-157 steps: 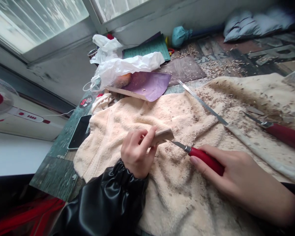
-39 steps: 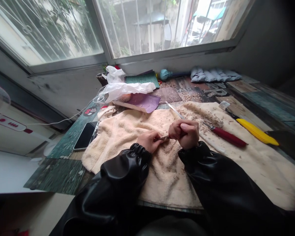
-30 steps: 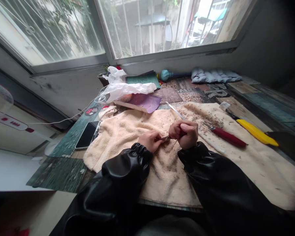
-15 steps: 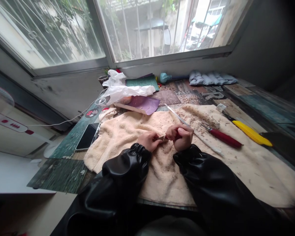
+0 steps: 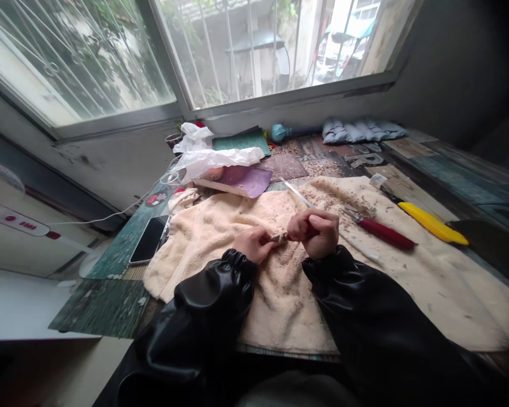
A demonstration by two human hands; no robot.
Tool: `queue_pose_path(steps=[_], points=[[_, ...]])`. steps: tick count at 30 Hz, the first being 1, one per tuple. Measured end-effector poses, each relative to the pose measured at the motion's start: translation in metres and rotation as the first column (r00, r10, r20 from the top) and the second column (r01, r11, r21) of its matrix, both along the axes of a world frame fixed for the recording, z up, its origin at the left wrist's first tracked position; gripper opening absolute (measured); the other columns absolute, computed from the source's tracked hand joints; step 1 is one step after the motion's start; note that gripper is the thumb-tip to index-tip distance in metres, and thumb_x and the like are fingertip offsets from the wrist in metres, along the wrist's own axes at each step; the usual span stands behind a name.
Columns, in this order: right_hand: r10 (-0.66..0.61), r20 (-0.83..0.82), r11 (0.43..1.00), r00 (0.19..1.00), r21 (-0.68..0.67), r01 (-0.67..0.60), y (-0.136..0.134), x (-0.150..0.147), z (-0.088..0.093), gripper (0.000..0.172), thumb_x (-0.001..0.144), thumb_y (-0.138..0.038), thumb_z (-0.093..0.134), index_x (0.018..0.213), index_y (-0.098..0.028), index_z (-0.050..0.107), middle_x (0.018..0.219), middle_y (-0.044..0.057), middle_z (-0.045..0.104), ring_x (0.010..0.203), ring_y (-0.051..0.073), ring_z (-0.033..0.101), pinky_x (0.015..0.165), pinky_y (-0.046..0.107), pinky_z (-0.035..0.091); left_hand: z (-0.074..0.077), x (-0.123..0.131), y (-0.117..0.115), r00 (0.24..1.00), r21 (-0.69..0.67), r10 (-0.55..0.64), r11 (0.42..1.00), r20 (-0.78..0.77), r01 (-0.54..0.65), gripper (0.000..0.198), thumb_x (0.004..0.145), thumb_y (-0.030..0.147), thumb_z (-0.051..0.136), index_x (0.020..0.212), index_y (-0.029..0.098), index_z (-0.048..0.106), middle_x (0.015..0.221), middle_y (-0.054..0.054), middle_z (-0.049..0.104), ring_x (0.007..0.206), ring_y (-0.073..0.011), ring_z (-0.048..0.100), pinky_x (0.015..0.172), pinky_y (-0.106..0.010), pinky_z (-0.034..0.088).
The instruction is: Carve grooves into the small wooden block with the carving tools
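My left hand (image 5: 250, 245) is closed, pinching a small brownish piece of wood (image 5: 280, 238) low over a cream towel (image 5: 212, 217). In a fist, my right hand (image 5: 318, 233) grips a red-handled carving knife (image 5: 311, 230); its blade is mostly hidden at the wood. Both hands are close together above the towel's folds. Just beyond the right hand, a narrow metal strip (image 5: 296, 192) pokes out. A second red-handled carving tool (image 5: 388, 233) rests on the towel to the right, among wood shavings (image 5: 339, 198).
Right of the towel lies a yellow-handled tool (image 5: 432, 222). A phone (image 5: 150, 239) is at the left. Behind stand a white plastic bag (image 5: 220, 158), a purple sheet (image 5: 248, 180), a green mat (image 5: 241, 142) and a grey-blue padded bundle (image 5: 360, 131). A fan (image 5: 21, 217) stands left.
My right hand has shifted slightly right, away from my left hand, so more of the wood shows between them. Both grips stay closed. The whole view has tilted a little.
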State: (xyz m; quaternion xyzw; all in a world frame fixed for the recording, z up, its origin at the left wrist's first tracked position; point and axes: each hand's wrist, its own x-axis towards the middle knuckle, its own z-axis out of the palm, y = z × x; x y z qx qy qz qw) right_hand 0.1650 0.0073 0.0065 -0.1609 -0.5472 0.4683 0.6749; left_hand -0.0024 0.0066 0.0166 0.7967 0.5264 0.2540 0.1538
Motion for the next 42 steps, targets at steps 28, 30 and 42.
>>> queue_pose_path(steps=[28, 30, 42], points=[[-0.039, 0.071, 0.999, 0.997, 0.028, 0.037, -0.008, -0.003, 0.0, 0.028, 0.09, -0.036, 0.054, 0.108, -0.015, 0.059, 0.101, 0.005, 0.063, 0.08, 0.014, 0.062, 0.068, 0.032, 0.054, 0.002, 0.002, -0.002, 1.0, -0.011, 0.0, 1.0, 0.007, 0.0, 0.019, 0.071, 0.035, 0.073, 0.069, 0.016, 0.068, 0.061, 0.0, 0.062, 0.054, -0.0105, 0.054, 0.051, -0.021, 0.039], [-0.007, 0.067, 0.999, 0.998, 0.048, 0.003, -0.007, 0.0, 0.005, 0.028, 0.09, -0.036, 0.054, 0.107, -0.015, 0.059, 0.099, 0.005, 0.063, 0.079, 0.014, 0.062, 0.067, 0.031, 0.053, 0.001, 0.002, -0.002, 1.0, -0.011, -0.003, 1.0, 0.011, 0.003, 0.02, 0.071, 0.035, 0.072, 0.068, 0.016, 0.067, 0.06, 0.0, 0.062, 0.053, -0.0104, 0.053, 0.051, -0.021, 0.038], [0.04, 0.064, 0.998, 0.997, 0.042, -0.043, -0.01, 0.002, -0.002, 0.025, 0.09, -0.036, 0.054, 0.101, -0.014, 0.06, 0.089, 0.002, 0.063, 0.069, 0.011, 0.06, 0.059, 0.027, 0.052, 0.005, 0.001, -0.002, 0.997, 0.005, -0.071, 0.997, 0.013, 0.071, 0.017, 0.074, 0.031, 0.07, 0.066, 0.017, 0.066, 0.062, 0.0, 0.061, 0.056, -0.0104, 0.052, 0.054, -0.022, 0.04]])
